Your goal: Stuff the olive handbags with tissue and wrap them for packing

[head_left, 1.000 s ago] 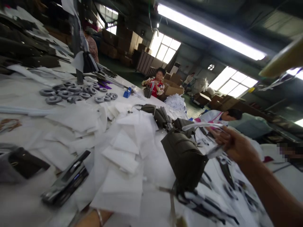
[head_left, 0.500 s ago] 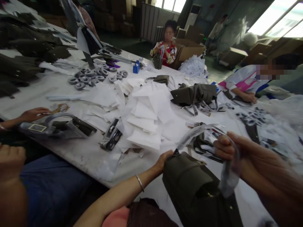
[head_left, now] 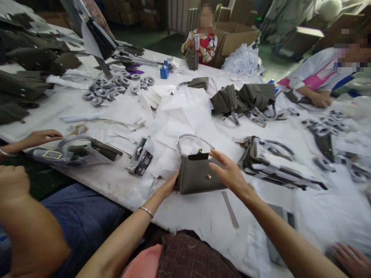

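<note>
An olive-grey handbag (head_left: 194,177) stands upright on the white table in front of me, a round metal stud low on its front. Its dark flap (head_left: 198,156) is tipped up, and the wrapped handle (head_left: 191,136) arches above. My left hand (head_left: 171,185), below a wrist with a silver bangle, grips the bag's left side; its fingertips are hidden behind the edge. At the upper right corner is my right hand (head_left: 227,170), fingers apart, close to the flap; whether it touches is unclear. A flat grey strip (head_left: 230,210) lies just right of the bag.
White sheets (head_left: 185,104) spread behind the bag. A plastic-wrapped item (head_left: 141,156) lies left, several olive bags (head_left: 269,162) right. Another person's hand (head_left: 43,138) is near a wrapped bag (head_left: 101,150). Co-workers (head_left: 203,42) sit across the table and at the right (head_left: 315,77).
The handbag has moved from close at lower right to the middle of the table and now stands upright. My right hand has let go of the handle and moved left to the flap.
</note>
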Demonstrator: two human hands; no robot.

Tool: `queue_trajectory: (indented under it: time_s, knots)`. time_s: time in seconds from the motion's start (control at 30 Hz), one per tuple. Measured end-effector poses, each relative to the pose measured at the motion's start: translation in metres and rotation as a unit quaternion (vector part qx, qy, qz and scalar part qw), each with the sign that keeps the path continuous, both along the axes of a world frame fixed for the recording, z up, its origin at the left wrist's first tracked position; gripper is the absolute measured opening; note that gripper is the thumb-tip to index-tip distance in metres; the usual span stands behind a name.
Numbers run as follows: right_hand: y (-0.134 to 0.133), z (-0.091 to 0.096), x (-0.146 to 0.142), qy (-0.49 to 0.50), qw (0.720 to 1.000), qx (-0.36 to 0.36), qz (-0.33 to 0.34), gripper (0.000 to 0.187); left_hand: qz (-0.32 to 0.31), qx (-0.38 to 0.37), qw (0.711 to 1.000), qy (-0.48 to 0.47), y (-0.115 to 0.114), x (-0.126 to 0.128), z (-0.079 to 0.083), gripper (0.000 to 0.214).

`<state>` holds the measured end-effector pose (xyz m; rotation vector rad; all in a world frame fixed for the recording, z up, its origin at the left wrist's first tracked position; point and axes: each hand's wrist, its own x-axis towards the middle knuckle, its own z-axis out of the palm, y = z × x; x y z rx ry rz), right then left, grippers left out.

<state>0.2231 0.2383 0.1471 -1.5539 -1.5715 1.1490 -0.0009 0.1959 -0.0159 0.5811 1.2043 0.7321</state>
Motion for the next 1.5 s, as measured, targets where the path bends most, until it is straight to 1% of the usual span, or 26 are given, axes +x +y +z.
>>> queue_trajectory:
  time_s: [0.03, 0.07, 0.1, 0.17, 0.2, 0.23, 0.3, 0.37, 0.43, 0.53, 0.57, 0.6, 0.63, 0.67, 0.7, 0.73, 0.77, 0.83, 0.9, 0.93, 0.97, 1.03, 1.13, 1.3, 1.37, 1.5]
  knots:
    - [0.002, -0.012, 0.016, -0.061, 0.998, 0.016, -0.003, 0.053, 0.002, -0.003, 1.000, 0.001, 0.000, -0.008, 0.000, 0.057]
    - [0.004, -0.024, 0.032, -0.102, 0.994, 0.017, -0.023, 0.053, 0.006, -0.002, 1.000, -0.001, 0.000, -0.013, 0.000, 0.055]
    - [0.007, -0.036, 0.047, -0.124, 0.991, -0.007, -0.053, 0.055, 0.011, 0.003, 1.000, -0.003, 0.001, -0.015, 0.001, 0.053]
    - [0.011, -0.062, 0.071, -0.124, 0.977, -0.099, -0.140, 0.064, 0.025, 0.024, 0.999, -0.004, 0.003, -0.012, 0.002, 0.054]
    - [0.013, -0.074, 0.079, -0.121, 0.971, -0.129, -0.162, 0.067, 0.029, 0.034, 0.999, -0.001, 0.005, -0.008, 0.003, 0.057]
    - [0.014, -0.085, 0.083, -0.112, 0.965, -0.157, -0.176, 0.067, 0.033, 0.040, 0.999, 0.006, 0.007, -0.003, 0.003, 0.061]
    - [0.011, -0.101, 0.084, -0.087, 0.963, -0.191, -0.171, 0.063, 0.044, 0.044, 0.998, 0.026, 0.012, 0.007, 0.005, 0.068]
    - [0.003, -0.107, 0.079, -0.052, 0.964, -0.211, -0.151, 0.060, 0.046, 0.043, 0.997, 0.039, 0.016, 0.013, 0.009, 0.069]
    - [-0.011, -0.106, 0.078, -0.025, 0.966, -0.222, -0.133, 0.062, 0.035, 0.040, 0.998, 0.034, 0.016, 0.013, 0.014, 0.067]
    - [-0.044, -0.101, 0.092, 0.001, 0.963, -0.239, -0.123, 0.070, -0.012, 0.049, 0.998, 0.035, 0.012, 0.006, 0.021, 0.063]
    - [-0.058, -0.102, 0.099, -0.001, 0.961, -0.246, -0.124, 0.073, -0.034, 0.059, 0.995, 0.067, 0.009, 0.004, 0.022, 0.062]
    - [-0.073, -0.104, 0.106, -0.021, 0.961, -0.244, -0.129, 0.075, -0.056, 0.078, 0.988, 0.124, 0.006, 0.002, 0.022, 0.063]
    - [-0.087, -0.106, 0.112, -0.057, 0.964, -0.224, -0.133, 0.077, -0.076, 0.108, 0.971, 0.201, 0.001, 0.002, 0.023, 0.065]
    - [-0.102, -0.108, 0.116, -0.113, 0.969, -0.178, -0.132, 0.077, -0.093, 0.153, 0.941, 0.287, -0.004, 0.002, 0.023, 0.066]
    - [-0.115, -0.110, 0.118, -0.173, 0.971, -0.113, -0.117, 0.075, -0.109, 0.211, 0.900, 0.367, -0.010, 0.002, 0.024, 0.067]
    - [-0.126, -0.110, 0.116, -0.228, 0.969, -0.038, -0.089, 0.071, -0.129, 0.281, 0.850, 0.427, -0.018, 0.003, 0.025, 0.067]
    - [-0.136, -0.110, 0.111, -0.270, 0.961, 0.036, -0.049, 0.066, -0.156, 0.357, 0.796, 0.463, -0.026, 0.003, 0.027, 0.065]
    - [-0.146, -0.106, 0.093, -0.314, 0.938, 0.140, 0.051, 0.057, -0.232, 0.494, 0.688, 0.479, -0.043, 0.004, 0.029, 0.061]
    - [-0.148, -0.103, 0.071, -0.334, 0.913, 0.188, 0.138, 0.053, -0.311, 0.579, 0.595, 0.462, -0.058, 0.004, 0.027, 0.061]
    - [-0.147, -0.103, 0.060, -0.337, 0.905, 0.199, 0.169, 0.053, -0.341, 0.600, 0.561, 0.457, -0.064, 0.004, 0.025, 0.063]
    - [-0.145, -0.104, 0.051, -0.337, 0.900, 0.203, 0.189, 0.051, -0.361, 0.611, 0.536, 0.457, -0.069, 0.004, 0.021, 0.063]
    - [-0.140, -0.110, 0.038, -0.332, 0.899, 0.198, 0.204, 0.046, -0.379, 0.615, 0.509, 0.468, -0.073, 0.006, 0.011, 0.064]
    - [-0.135, -0.122, 0.033, -0.332, 0.903, 0.179, 0.206, 0.043, -0.381, 0.606, 0.497, 0.490, -0.073, 0.009, -0.001, 0.061]
    - [-0.134, -0.142, 0.039, -0.342, 0.891, 0.180, 0.238, 0.052, -0.404, 0.588, 0.490, 0.502, -0.069, 0.012, -0.012, 0.051]
    - [-0.135, -0.151, 0.040, -0.357, 0.880, 0.189, 0.251, 0.054, -0.419, 0.571, 0.501, 0.498, -0.068, 0.012, -0.016, 0.051]
    - [-0.137, -0.174, 0.039, -0.392, 0.862, 0.210, 0.242, 0.054, -0.443, 0.529, 0.545, 0.477, -0.062, 0.015, -0.019, 0.050]
